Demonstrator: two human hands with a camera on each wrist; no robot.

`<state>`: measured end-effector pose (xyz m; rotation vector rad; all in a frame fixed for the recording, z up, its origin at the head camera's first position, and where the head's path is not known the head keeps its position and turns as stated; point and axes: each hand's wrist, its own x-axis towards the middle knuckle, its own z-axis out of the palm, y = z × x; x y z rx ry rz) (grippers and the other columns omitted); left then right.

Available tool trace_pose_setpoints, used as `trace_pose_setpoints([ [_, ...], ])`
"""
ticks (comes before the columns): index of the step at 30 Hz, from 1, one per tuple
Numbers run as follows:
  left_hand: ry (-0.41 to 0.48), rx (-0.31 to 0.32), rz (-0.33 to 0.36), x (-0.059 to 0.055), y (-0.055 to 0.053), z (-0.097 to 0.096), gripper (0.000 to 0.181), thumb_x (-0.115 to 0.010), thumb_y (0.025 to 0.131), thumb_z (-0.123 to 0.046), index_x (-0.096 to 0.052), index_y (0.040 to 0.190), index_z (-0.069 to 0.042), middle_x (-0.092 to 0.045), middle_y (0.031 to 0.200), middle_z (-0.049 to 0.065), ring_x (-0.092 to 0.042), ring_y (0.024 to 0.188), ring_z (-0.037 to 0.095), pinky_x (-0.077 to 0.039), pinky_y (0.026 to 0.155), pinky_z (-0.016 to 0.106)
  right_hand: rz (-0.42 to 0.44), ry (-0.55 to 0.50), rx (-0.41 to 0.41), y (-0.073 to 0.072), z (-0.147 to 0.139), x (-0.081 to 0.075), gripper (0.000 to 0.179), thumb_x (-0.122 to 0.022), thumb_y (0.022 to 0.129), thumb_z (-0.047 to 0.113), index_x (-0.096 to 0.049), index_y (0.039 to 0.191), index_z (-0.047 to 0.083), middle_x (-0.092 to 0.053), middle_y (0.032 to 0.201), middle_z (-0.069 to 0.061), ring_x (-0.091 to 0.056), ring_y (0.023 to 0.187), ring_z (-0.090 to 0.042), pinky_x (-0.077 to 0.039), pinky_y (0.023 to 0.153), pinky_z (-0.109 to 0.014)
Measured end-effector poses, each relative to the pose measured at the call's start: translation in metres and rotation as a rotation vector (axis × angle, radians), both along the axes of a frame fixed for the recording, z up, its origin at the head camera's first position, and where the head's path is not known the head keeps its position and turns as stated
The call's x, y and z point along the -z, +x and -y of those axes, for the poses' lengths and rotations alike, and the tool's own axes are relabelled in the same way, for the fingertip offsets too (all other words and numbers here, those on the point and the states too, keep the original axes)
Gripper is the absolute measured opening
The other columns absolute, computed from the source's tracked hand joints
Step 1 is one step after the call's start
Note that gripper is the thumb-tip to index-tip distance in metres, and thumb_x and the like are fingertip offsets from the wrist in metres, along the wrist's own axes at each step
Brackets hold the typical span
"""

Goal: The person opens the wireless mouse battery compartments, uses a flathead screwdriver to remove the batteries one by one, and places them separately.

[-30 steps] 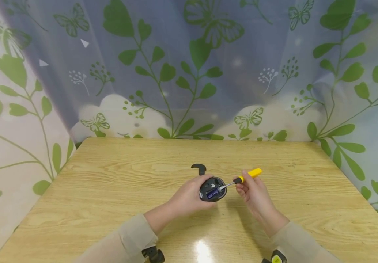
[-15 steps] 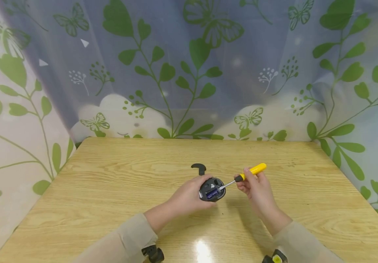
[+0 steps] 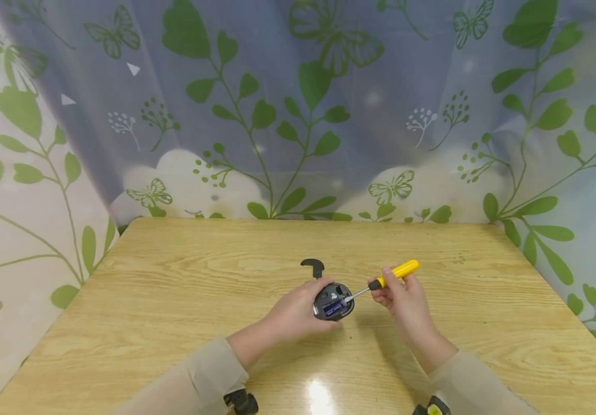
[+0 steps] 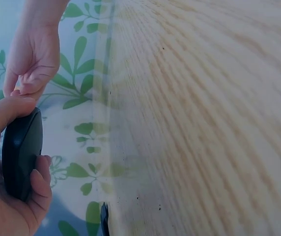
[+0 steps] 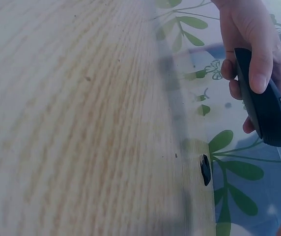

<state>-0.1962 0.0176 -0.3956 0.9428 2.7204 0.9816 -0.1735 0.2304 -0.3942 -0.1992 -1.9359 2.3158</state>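
By the left grip (image 3: 297, 309), a black mouse (image 3: 333, 297) is held just below the frame's middle. By the right grip (image 3: 403, 298), a yellow screwdriver (image 3: 381, 282) is pinched, tilted down to it. Below, a wooden bench (image 3: 184, 288) is seen; above, a leafy curtain (image 3: 381, 115).

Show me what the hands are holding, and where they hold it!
The left hand grips a black computer mouse by its opposite sides. The right hand holds a screwdriver by its yellow handle, near the black collar.
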Motion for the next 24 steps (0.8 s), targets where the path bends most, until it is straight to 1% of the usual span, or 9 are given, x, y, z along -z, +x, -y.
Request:
trace_pose_setpoints([
  [9,0.007,0.0,-0.017,-0.0002,0.0019,0.0002,0.077,-0.078,0.074,-0.035,-0.043,0.138,-0.012,-0.052,0.131,0.009,-0.054,0.109,0.023,-0.046,0.089,0.036,-0.021,0.001,-0.001,0.0018,0.0,0.0007,0.019,-0.043,0.1,0.023,-0.039,0.107,0.006,-0.065,0.079,0.004,-0.058,0.065,-0.004,-0.05,0.064,-0.017],
  [13,0.006,0.001,-0.031,0.0014,0.0021,0.0002,0.077,-0.078,0.074,-0.035,-0.043,0.138,-0.01,-0.052,0.131,0.009,-0.053,0.112,0.023,-0.045,0.091,0.037,-0.001,0.011,0.003,0.0026,0.0016,0.0009,0.018,-0.042,0.101,0.022,-0.038,0.107,0.005,-0.064,0.079,0.004,-0.057,0.064,-0.004,-0.049,0.064,-0.017],
  [16,0.014,0.003,-0.039,0.0027,0.0017,-0.0002,0.076,-0.078,0.074,-0.034,-0.043,0.137,-0.01,-0.052,0.131,0.008,-0.053,0.112,0.022,-0.044,0.092,0.036,0.018,-0.016,0.002,0.0027,0.0029,0.0009,0.019,-0.041,0.101,0.021,-0.037,0.108,0.004,-0.064,0.079,0.004,-0.056,0.063,-0.004,-0.048,0.063,-0.015],
  [24,0.039,0.026,-0.027,0.0034,0.0022,-0.0008,0.076,-0.078,0.075,-0.033,-0.042,0.138,-0.01,-0.05,0.133,0.008,-0.053,0.113,0.021,-0.044,0.092,0.035,0.069,-0.062,-0.009,0.0021,0.0026,0.0036,0.018,-0.039,0.102,0.022,-0.037,0.108,0.004,-0.061,0.081,0.002,-0.054,0.063,-0.003,-0.047,0.061,-0.014],
])
